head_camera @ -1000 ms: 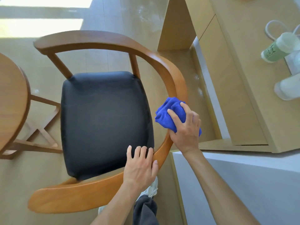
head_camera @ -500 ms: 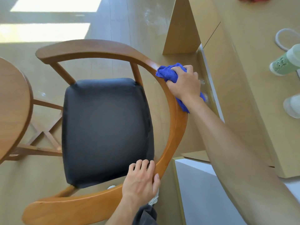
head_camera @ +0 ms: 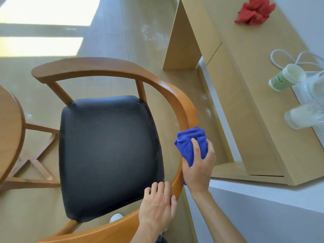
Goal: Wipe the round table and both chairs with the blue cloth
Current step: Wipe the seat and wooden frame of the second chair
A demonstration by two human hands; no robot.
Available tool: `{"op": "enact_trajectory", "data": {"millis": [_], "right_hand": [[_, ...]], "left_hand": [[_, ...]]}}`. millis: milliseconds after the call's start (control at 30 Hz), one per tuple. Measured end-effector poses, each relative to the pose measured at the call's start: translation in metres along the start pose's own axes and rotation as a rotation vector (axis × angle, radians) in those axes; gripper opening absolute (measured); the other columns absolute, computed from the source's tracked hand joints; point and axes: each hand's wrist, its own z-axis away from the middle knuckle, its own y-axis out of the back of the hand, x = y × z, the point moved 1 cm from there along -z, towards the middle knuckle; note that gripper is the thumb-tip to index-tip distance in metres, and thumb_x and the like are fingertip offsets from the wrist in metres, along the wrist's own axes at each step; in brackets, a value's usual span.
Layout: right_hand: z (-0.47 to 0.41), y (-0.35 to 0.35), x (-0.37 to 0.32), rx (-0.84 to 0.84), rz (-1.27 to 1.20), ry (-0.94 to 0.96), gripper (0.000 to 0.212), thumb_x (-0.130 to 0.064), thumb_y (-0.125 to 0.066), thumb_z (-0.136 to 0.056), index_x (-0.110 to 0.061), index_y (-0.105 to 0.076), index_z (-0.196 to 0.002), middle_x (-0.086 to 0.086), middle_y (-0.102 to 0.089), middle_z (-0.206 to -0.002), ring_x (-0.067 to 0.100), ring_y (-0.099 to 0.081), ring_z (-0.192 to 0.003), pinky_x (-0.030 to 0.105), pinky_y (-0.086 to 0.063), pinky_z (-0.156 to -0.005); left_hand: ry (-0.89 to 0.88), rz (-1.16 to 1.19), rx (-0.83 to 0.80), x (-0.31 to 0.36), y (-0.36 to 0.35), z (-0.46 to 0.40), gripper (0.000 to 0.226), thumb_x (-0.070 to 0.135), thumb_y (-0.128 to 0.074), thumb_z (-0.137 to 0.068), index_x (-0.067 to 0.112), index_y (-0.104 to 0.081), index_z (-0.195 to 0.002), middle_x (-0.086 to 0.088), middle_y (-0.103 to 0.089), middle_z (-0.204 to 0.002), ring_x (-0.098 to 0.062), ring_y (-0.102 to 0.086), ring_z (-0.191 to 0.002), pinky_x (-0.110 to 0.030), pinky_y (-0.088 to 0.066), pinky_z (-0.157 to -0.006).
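A wooden chair with a curved back rail and a black padded seat stands below me. My right hand grips the bunched blue cloth and presses it against the right side of the chair's curved rail. My left hand holds the same rail lower down, fingers curled over its edge beside the seat. The round wooden table shows only as an edge at the far left. No other chair is in view.
A light wooden cabinet stands close on the right, carrying a red cloth, a green paper cup, a white cable and clear plastic containers. A white surface lies at bottom right. The table's cross-braced legs sit left of the chair.
My right hand slid the blue cloth back down the chair's rail, from its upper right bend to the lower right side. My left hand kept its hold on the rail.
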Motion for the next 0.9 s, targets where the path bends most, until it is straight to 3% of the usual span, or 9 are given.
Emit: {"op": "enact_trajectory", "data": {"millis": [167,267,367,433,500,567,767,900], "right_hand": [[-0.024,0.003,-0.003,0.014,0.045,0.036,0.061,-0.011,-0.078,-0.072,-0.014,-0.057,-0.129,0.02,-0.042,-0.138,0.034,-0.044,-0.12,0.034,-0.035,-0.101],[-0.064,0.004,-0.014,0.015,0.097,0.079,0.052,-0.02,-0.075,-0.077,-0.015,-0.059,-0.126,0.019,-0.045,-0.136,0.035,-0.047,-0.117,0.037,-0.039,-0.098],[-0.107,0.003,-0.029,-0.043,0.152,0.07,0.047,-0.03,-0.07,-0.078,-0.019,-0.06,-0.123,0.016,-0.046,-0.135,0.036,-0.051,-0.108,0.045,-0.044,-0.09],[-0.13,0.001,-0.036,-0.129,0.183,0.054,0.046,-0.033,-0.069,-0.079,-0.023,-0.06,-0.124,0.012,-0.045,-0.136,0.036,-0.05,-0.106,0.045,-0.042,-0.088],[-0.156,-0.003,-0.043,-0.228,0.188,0.053,0.045,-0.036,-0.066,-0.08,-0.028,-0.059,-0.124,0.007,-0.043,-0.137,0.034,-0.049,-0.108,0.044,-0.039,-0.092],[-0.182,-0.008,-0.049,-0.346,0.182,0.049,0.044,-0.036,-0.062,-0.081,-0.032,-0.057,-0.125,0.004,-0.041,-0.138,0.033,-0.047,-0.11,0.043,-0.038,-0.097],[-0.229,-0.025,-0.066,-0.568,0.252,0.083,0.046,-0.04,-0.055,-0.085,-0.039,-0.047,-0.131,0.0,-0.037,-0.138,0.03,-0.045,-0.112,0.042,-0.04,-0.097],[-0.24,-0.038,-0.075,-0.574,0.366,0.172,0.049,-0.044,-0.053,-0.087,-0.038,-0.042,-0.134,0.002,-0.035,-0.139,0.03,-0.045,-0.112,0.04,-0.039,-0.094]], "left_hand": [[-0.011,0.066,-0.09,-0.002,0.002,-0.004,0.041,0.044,-0.047,-0.079,0.013,-0.065,-0.1,-0.003,-0.062,-0.084,-0.022,-0.058,-0.07,-0.039,-0.05,-0.06],[0.044,0.132,-0.17,-0.004,0.007,-0.008,0.043,0.047,-0.043,-0.079,0.018,-0.067,-0.1,0.0,-0.064,-0.086,-0.02,-0.06,-0.073,-0.039,-0.053,-0.061],[0.102,0.2,-0.306,-0.003,0.016,-0.018,0.059,0.054,-0.016,-0.086,0.024,-0.056,-0.117,0.003,-0.059,-0.112,-0.02,-0.057,-0.102,-0.046,-0.049,-0.087],[0.101,0.174,-0.224,-0.004,0.022,-0.033,0.06,0.054,-0.011,-0.089,0.024,-0.056,-0.114,0.002,-0.059,-0.111,-0.02,-0.056,-0.101,-0.043,-0.047,-0.087],[0.096,0.162,-0.101,-0.005,0.031,-0.059,0.042,0.048,-0.032,-0.088,0.019,-0.061,-0.097,0.0,-0.063,-0.095,-0.019,-0.058,-0.084,-0.038,-0.05,-0.071],[0.105,0.152,-0.014,-0.008,0.041,-0.095,0.039,0.044,-0.037,-0.086,0.017,-0.062,-0.096,-0.002,-0.063,-0.096,-0.022,-0.059,-0.085,-0.038,-0.051,-0.07],[0.165,0.012,0.07,-0.061,0.088,-0.189,0.055,0.041,-0.031,-0.087,0.009,-0.058,-0.123,-0.016,-0.055,-0.131,-0.034,-0.052,-0.12,-0.047,-0.048,-0.091],[0.205,-0.075,0.071,-0.112,0.125,-0.23,0.066,0.043,-0.017,-0.09,0.013,-0.037,-0.144,-0.016,-0.029,-0.153,-0.034,-0.026,-0.141,-0.053,-0.029,-0.11]]}}
